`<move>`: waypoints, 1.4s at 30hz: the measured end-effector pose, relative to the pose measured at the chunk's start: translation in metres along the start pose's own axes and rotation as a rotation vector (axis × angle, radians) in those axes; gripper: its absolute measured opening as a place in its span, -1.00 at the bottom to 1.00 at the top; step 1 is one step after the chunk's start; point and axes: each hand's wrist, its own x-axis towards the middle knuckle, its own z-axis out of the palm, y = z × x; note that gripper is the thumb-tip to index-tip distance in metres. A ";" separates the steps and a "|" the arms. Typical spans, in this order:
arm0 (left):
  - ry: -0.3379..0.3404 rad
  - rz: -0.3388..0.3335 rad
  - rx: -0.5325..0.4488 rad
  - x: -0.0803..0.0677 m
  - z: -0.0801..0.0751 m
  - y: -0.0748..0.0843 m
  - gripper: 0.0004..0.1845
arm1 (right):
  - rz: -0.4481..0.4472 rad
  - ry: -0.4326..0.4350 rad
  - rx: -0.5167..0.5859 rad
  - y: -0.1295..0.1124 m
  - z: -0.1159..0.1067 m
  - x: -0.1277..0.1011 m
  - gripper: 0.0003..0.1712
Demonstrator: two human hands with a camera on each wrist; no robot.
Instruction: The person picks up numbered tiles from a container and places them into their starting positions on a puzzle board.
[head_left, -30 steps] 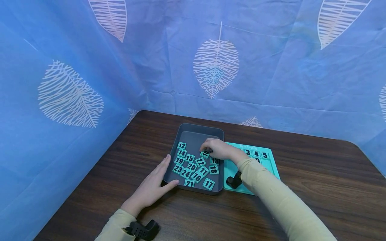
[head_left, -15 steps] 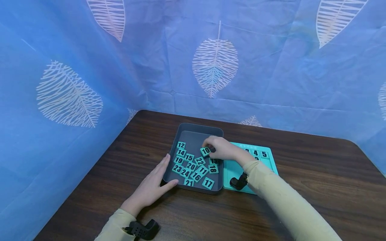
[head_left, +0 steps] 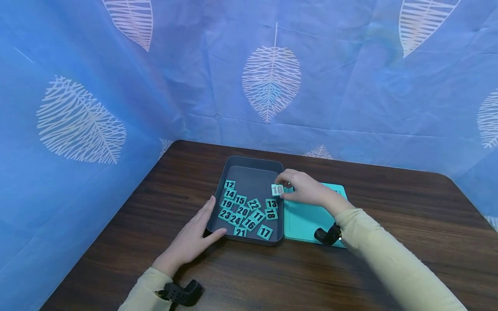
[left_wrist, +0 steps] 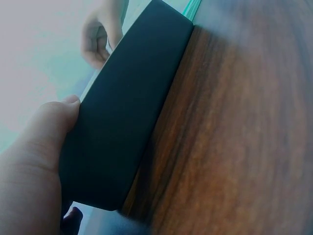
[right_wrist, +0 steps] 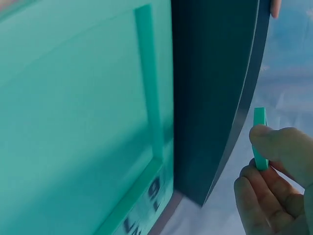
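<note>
A dark grey tray (head_left: pixel 249 164) on the wooden table holds several teal number tiles (head_left: pixel 243 211). My right hand (head_left: pixel 301 189) pinches the teal tile numbered 10 (head_left: pixel 277 189) above the tray's right rim, beside the teal puzzle board (head_left: pixel 307 220). In the right wrist view the tile (right_wrist: pixel 259 137) shows edge-on between thumb and fingers, with the board (right_wrist: pixel 73 122) and the tray wall (right_wrist: pixel 215 88) below. My left hand (head_left: pixel 194 235) rests with straight fingers against the tray's left front corner; in the left wrist view its thumb (left_wrist: pixel 46 132) presses the tray wall (left_wrist: pixel 127 107).
A blue cloth with white leaf prints (head_left: pixel 272 73) hangs behind and to the left of the brown table (head_left: pixel 408 224). Black wrist mounts (head_left: pixel 183 293) sit on both sleeves. Bare wood lies to the right and in front of the board.
My right hand lifted tile 10 out of the tray and carried it right, over the tray's right rim toward the teal board. The left hand stayed at the tray's corner.
</note>
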 end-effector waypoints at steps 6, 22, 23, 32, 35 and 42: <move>0.006 -0.003 0.004 0.000 0.000 -0.001 -0.02 | 0.042 0.044 -0.023 0.017 -0.009 -0.018 -0.63; 0.000 -0.026 0.009 0.000 0.000 -0.001 -0.02 | 0.234 0.027 -0.016 0.083 -0.023 -0.083 -0.64; 0.000 -0.024 0.010 0.000 0.000 -0.001 -0.02 | 0.238 0.022 -0.015 0.085 -0.024 -0.086 -0.65; -0.002 -0.014 0.002 -0.001 0.000 -0.002 -0.02 | 0.309 -0.027 0.004 0.096 -0.028 -0.104 -0.64; -0.001 -0.012 0.000 -0.001 0.001 -0.001 -0.03 | 0.323 -0.038 0.019 0.098 -0.026 -0.108 -0.63; -0.005 -0.010 -0.002 0.000 0.002 -0.001 -0.04 | 0.325 0.027 0.022 0.100 -0.018 -0.115 -0.65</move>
